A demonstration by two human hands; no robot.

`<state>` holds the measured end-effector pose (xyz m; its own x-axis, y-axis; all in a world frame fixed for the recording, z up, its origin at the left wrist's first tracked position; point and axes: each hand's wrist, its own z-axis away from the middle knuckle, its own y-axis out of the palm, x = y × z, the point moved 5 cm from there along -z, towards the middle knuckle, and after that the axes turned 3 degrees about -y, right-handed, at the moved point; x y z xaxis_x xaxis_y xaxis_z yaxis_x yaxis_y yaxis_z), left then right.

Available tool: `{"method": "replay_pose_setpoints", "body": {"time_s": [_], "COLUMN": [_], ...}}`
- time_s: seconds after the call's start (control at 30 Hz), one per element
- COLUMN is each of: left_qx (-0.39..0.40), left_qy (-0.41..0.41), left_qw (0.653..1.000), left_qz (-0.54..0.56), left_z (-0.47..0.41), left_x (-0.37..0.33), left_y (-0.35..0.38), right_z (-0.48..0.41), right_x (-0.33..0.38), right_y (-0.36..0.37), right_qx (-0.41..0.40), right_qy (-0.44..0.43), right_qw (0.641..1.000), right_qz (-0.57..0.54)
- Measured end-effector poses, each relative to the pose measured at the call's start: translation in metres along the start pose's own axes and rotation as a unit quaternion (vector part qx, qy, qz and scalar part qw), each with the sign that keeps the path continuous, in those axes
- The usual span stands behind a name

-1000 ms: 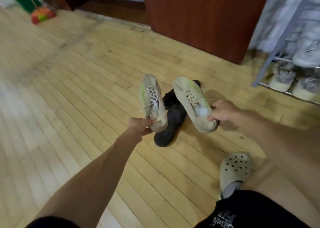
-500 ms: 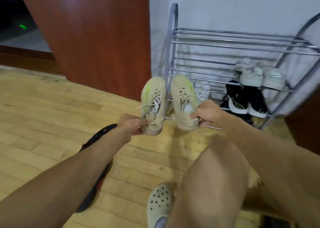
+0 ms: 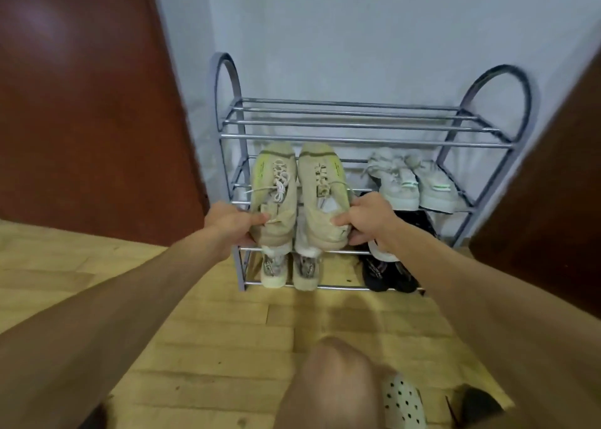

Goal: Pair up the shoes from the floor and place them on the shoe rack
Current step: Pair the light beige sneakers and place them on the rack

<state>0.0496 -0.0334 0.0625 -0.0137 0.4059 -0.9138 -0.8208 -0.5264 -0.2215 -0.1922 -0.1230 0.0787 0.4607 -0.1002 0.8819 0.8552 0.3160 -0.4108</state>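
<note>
Shoes held side by side at rack (image 3: 364, 142). Left hand (image 3: 232, 222) grips left shoe (image 3: 276, 194) heel; right hand (image 3: 366, 217) grips right shoe (image 3: 320, 191) heel.

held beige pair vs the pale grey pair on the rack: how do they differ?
The beige lace-up sneakers are in the hands' grip by the heels, left hand and right hand, at the left of the grey metal shoe rack; the pale grey sneakers rest unheld on the right of a middle shelf. The beige pair shows yellow-green streaks; the grey pair has small green heel marks. Both sit side by side, toes toward the wall.
</note>
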Motion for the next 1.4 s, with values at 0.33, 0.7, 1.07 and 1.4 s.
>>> {"method": "replay_pose_setpoints", "body": {"time_s": [0.33, 0.7, 1.07, 1.4], "left_qx": [0.02, 0.05, 0.076, 0.084], "left_qy": [-0.007, 0.015, 0.049, 0.086], "left_qw": [0.999, 0.998, 0.988, 0.979], "left_qz": [0.023, -0.043, -0.129, -0.164], "left_z": [-0.096, -0.111, -0.049, 0.063], "left_x": [-0.042, -0.035, -0.041, 0.008], "left_y": [0.049, 0.065, 0.033, -0.081], "right_z": [-0.109, -0.121, -0.043, 0.087], "right_x": [0.006, 0.004, 0.043, 0.06], "right_y": [-0.001, 0.013, 0.02, 0.143], "right_qx": [-0.02, -0.026, -0.012, 0.18], "right_qy": [-0.007, 0.003, -0.077, -0.161], "right_qw": [0.999, 0.999, 0.975, 0.894], "right_qz": [-0.049, 0.046, 0.209, 0.377]}}
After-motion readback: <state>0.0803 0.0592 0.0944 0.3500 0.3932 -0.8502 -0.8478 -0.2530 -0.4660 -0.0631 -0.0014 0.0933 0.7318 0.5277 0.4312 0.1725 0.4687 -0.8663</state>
